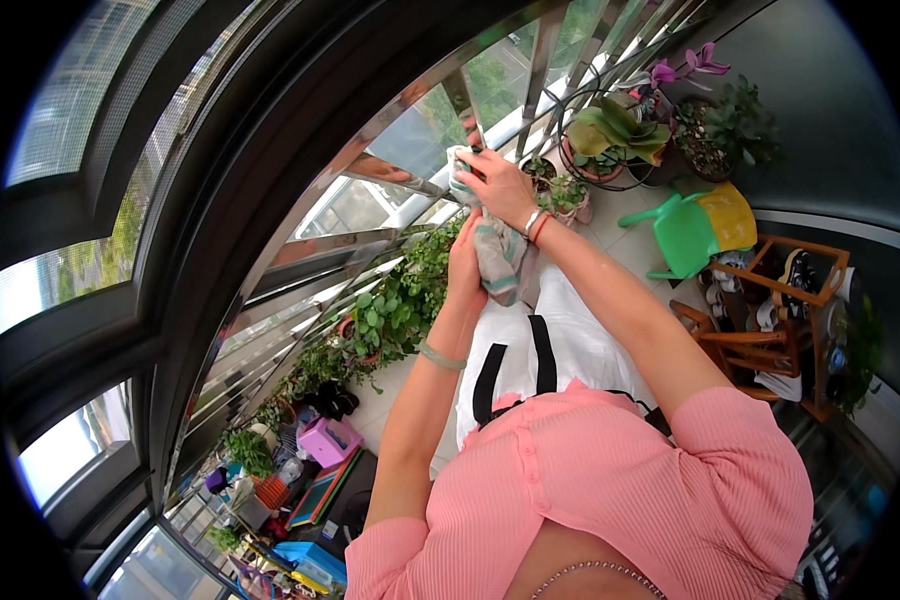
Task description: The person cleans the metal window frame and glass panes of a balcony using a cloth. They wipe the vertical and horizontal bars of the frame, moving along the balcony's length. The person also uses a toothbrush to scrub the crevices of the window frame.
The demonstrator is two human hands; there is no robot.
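Cloth before railing, perhaps touching.

The pale tiled floor carries a small green plastic chair, a brown wooden shoe rack holding several shoes, and leafy potted plants ranged along the metal railing.

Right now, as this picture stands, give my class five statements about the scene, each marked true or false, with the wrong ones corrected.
1. The right hand is on the cloth. True.
2. The red bracelet is on the left wrist. False: it is on the right wrist.
3. The small chair is blue. False: it is green and yellow.
4. Leafy plants grow beside the metal railing. True.
5. The pink top has long sleeves. False: they are short.
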